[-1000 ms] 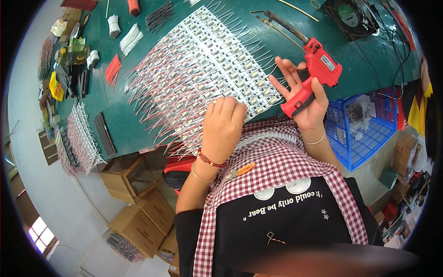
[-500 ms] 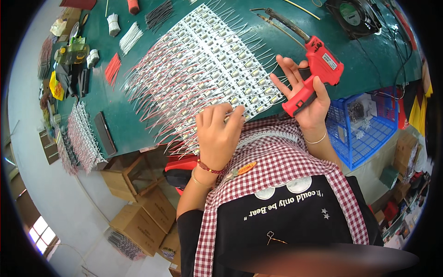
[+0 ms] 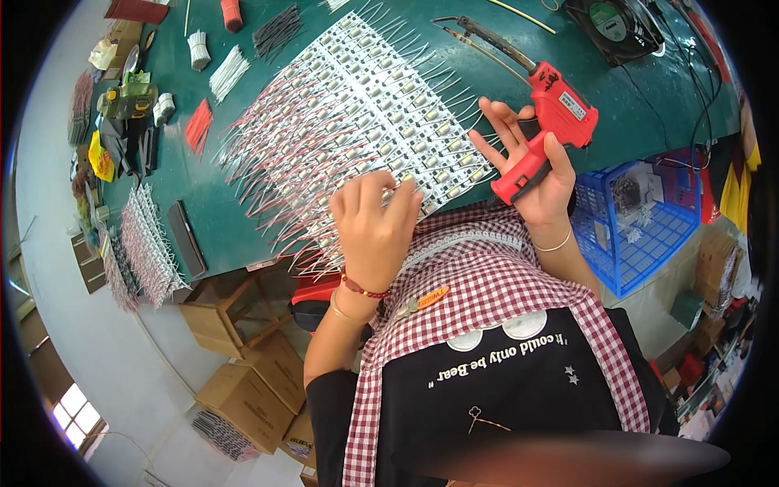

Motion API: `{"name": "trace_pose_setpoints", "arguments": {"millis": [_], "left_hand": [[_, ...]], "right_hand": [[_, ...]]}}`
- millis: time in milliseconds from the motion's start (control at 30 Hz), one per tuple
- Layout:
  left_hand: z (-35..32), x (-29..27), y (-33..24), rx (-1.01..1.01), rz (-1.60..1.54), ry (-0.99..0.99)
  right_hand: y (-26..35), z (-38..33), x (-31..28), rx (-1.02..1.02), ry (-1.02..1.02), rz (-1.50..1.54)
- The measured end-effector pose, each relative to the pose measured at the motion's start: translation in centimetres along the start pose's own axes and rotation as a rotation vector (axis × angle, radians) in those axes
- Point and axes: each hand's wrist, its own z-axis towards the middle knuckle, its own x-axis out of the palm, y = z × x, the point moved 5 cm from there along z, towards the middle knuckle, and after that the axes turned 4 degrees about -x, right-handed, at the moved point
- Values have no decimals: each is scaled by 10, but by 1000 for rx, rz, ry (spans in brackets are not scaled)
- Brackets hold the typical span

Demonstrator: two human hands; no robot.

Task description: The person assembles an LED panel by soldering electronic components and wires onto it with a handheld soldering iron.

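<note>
A large white circuit-board panel lies on the green table, carrying rows of small components. Red and white wires fan out from its left side, and pale wires stick out along its right. Over the panel's near edge is my left hand, its fingers curled and thumb and fingertips close together; whatever they pinch is too small or hidden to make out. My right hand holds a red soldering gun by its handle, with some fingers loosely stretched. The gun's dark metal tip and thin feed tube point to the far left, above the table and apart from the panel.
Bundles of red tubing, white pieces and black pieces lie at the far left. A dark slim case and a wired stack are near the left edge. A fan stands far right, above a blue basket.
My left hand has shifted slightly left and away from me along the panel's near edge, its fingers still curled. My right hand keeps the soldering gun in nearly the same place.
</note>
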Motion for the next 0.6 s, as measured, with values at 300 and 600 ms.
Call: {"name": "trace_pose_setpoints", "arguments": {"millis": [300,600], "left_hand": [[47,38,-22,-5,-111,221],[51,49,-22,-9,-70,237]], "right_hand": [[-2,4,3,8,-25,26],[-2,0,5,27,-28,83]]}}
